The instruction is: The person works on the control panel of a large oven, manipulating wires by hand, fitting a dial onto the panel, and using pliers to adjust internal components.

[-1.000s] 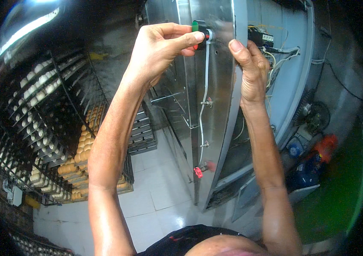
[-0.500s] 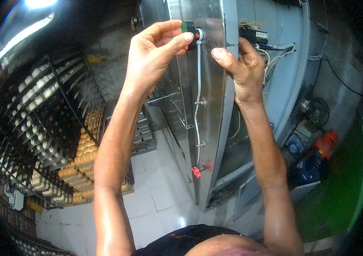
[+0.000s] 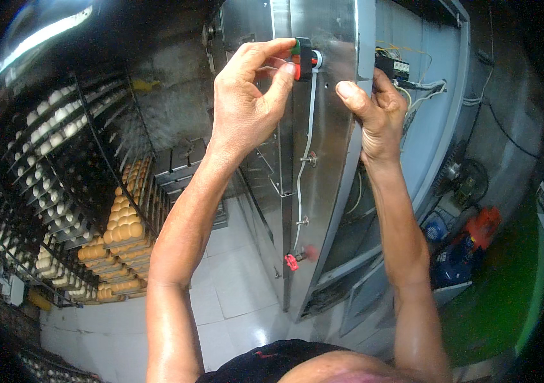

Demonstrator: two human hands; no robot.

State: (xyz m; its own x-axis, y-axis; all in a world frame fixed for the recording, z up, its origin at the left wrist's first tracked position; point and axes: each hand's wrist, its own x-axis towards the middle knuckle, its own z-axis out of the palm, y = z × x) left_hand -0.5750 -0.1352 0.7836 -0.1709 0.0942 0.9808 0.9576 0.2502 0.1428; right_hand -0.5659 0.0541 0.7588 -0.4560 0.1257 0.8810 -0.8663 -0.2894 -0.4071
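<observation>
My left hand [image 3: 246, 102] pinches a black push-button switch [image 3: 306, 59] with a green and a red button, thumb by the red one, fingertips at the green one. The switch sits at the upper front of a tall steel panel [image 3: 336, 134], beside a pale ring from which a thin light tube [image 3: 300, 185] runs down. My right hand [image 3: 382, 121] is closed round the panel's right edge, thumb on the front face near a small hole [image 3: 327, 85]. Its other fingers reach behind the edge, partly hidden, close to a black electrical part [image 3: 392, 67] with wires.
A red valve handle [image 3: 292, 262] sticks out low on the panel. Racks of pale dough [image 3: 54, 137] and browned buns [image 3: 123, 231] stand at the left. To the right are an open light-blue cabinet [image 3: 422, 121], a fan-like wheel [image 3: 473, 179] and a red-and-blue machine [image 3: 476, 233].
The whole view has shifted, so panel and hands appear farther right and slightly lower. My left thumb has moved from the switch's side to its red button. My right hand keeps its place at the edge.
</observation>
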